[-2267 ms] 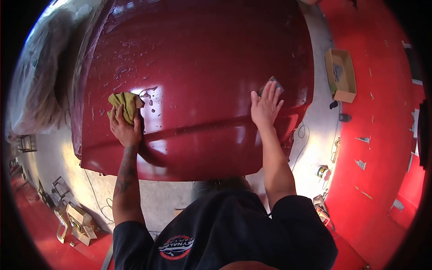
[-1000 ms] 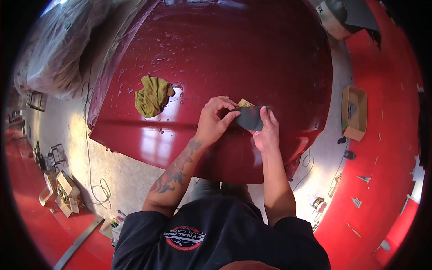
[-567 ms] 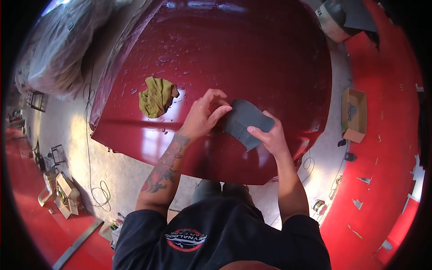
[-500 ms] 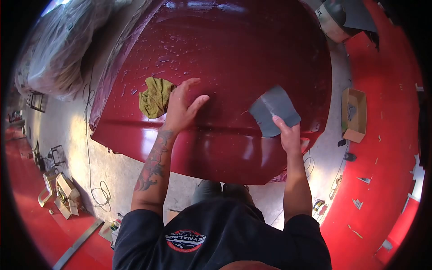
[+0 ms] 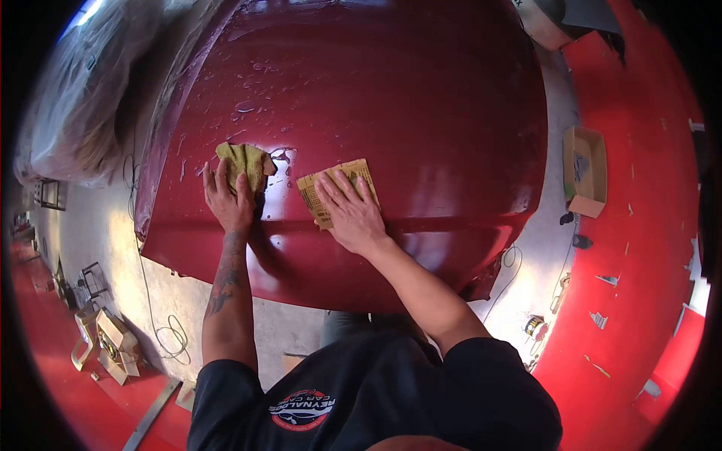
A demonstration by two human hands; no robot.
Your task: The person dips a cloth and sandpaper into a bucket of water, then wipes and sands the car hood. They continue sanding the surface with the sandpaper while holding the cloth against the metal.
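A dark red car hood lies in front of me, with water drops and streaks over its left part. My left hand grips a crumpled yellow-green cloth near the hood's left side; the thumb shows at the cloth's right. Right of it, my right hand holds a sheet of sandpaper down against the hood, fingers laid over it. The sheet's brown printed back faces up, and its grit side is hidden.
Plastic sheeting covers a bulky thing at upper left. An open cardboard box stands on the floor to the right, and another box at lower left. A cable loops across the left floor.
My right hand has moved left and laid the sandpaper, flipped to its brown side, on the hood. My left hand has closed on the cloth, which has shifted slightly.
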